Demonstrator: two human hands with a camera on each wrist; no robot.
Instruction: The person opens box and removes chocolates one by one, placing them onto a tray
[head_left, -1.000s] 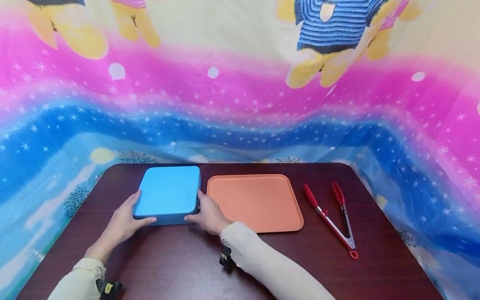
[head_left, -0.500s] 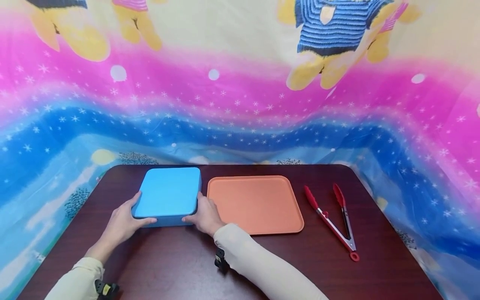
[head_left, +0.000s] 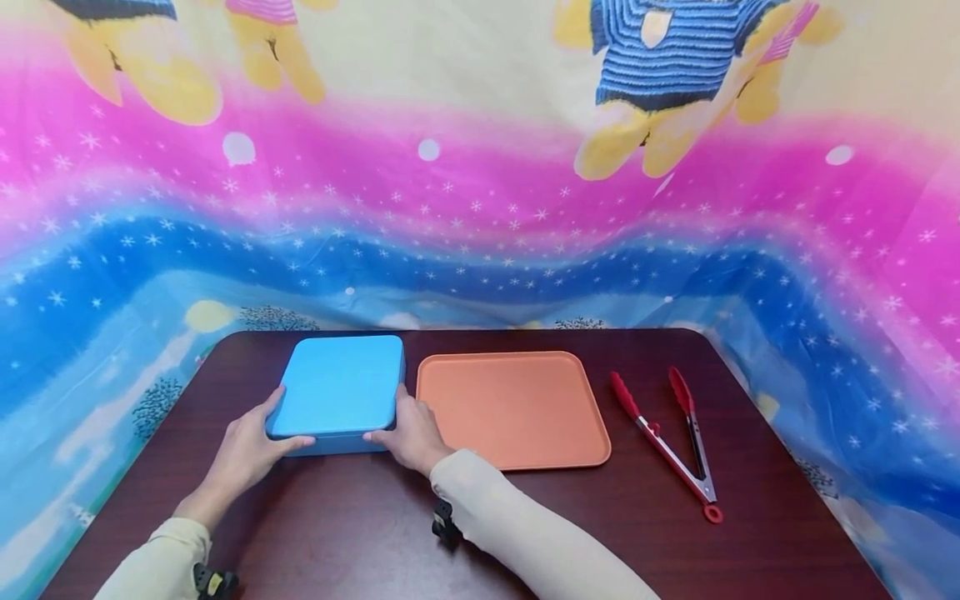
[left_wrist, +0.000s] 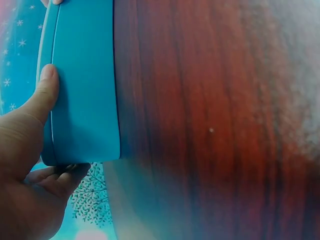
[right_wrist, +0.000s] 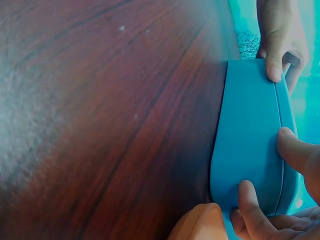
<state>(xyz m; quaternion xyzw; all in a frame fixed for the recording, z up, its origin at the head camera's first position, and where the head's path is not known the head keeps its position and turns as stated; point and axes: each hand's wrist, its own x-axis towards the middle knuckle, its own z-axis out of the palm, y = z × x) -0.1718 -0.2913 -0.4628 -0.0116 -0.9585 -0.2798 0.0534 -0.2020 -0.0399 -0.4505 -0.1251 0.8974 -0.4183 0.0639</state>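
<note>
A blue lidded box sits at the back left of the table, its lid on. My left hand grips the near left corner, thumb on the front and fingers along the side. Opposite it, my right hand holds the near right corner. The left wrist view shows the left thumb pressed at the lid seam, with the other fingers partly hidden around the end. In the right wrist view, the right thumb is at the seam and another finger lies against the box lower down.
An orange tray lies just right of the box, partly behind the right hand. Farther right, red-tipped tongs lie spread on the dark wooden table. A printed cloth hangs behind the table and along its sides.
My right wrist and forearm have shifted slightly left since a second ago. Both hands keep hold of the box, which has stayed in place with its lid on.
</note>
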